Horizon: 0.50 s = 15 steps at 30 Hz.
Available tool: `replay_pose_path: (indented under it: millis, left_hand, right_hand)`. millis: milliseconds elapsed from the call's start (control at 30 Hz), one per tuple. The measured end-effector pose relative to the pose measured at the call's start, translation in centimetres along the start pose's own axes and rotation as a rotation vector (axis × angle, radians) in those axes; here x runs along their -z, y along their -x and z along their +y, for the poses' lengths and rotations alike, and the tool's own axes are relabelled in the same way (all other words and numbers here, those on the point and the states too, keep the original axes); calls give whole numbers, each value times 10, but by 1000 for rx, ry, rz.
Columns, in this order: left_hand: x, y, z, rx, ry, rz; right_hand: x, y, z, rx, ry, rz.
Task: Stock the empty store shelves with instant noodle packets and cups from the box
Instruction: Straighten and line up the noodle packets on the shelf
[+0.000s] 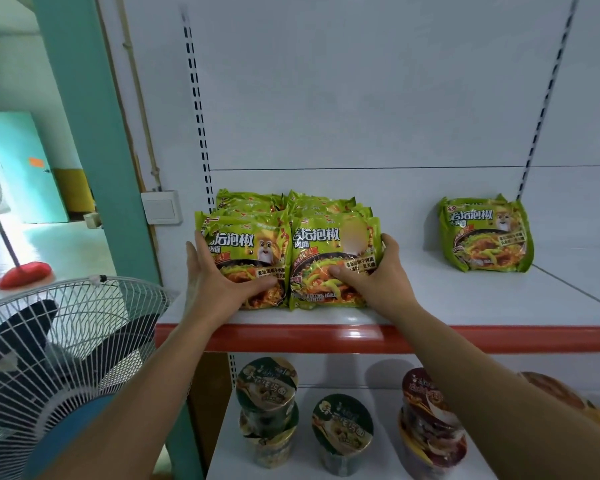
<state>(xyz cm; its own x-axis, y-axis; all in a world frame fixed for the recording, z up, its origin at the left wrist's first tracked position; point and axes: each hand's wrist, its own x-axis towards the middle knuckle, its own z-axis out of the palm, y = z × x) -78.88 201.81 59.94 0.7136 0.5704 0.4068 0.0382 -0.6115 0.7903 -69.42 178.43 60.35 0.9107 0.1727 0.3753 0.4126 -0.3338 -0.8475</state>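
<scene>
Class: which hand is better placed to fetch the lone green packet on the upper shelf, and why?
Right hand: it grips the right stack, nearest the lone packet; the left hand presses the left stack.

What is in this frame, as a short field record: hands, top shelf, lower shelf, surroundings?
left hand: straight fingers against the side of the left pile, thumb on its front packet
right hand: fingers curled round the edge of the right pile, thumb on front
top shelf: two piles of green packets side by side at left; lone packet apart at right
lower shelf: green cups, two stacked, one single; red cups stacked
surroundings: fan at lower left
</scene>
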Motion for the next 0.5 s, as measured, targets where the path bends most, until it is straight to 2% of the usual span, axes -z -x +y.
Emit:
replay_pose_path:
  millis: [100,200,333,433,500]
  left_hand:
    - [-1,8,6,-88,-109,111]
    - [-6,14,10,-251,-210,210]
    - [-16,20,21,-500,-277,260]
    - [-31,30,36,-676,-241,170]
    - [-44,41,48,-696,-191,41]
  right_hand:
    - [6,-4,2,-64,-102,-48]
    - [9,-5,6,-101,-149,-57]
    - [11,-5,6,-111,-141,-63]
    - [16,-5,0,-129,-156,-57]
    - [22,-6,-3,-127,-186,-33]
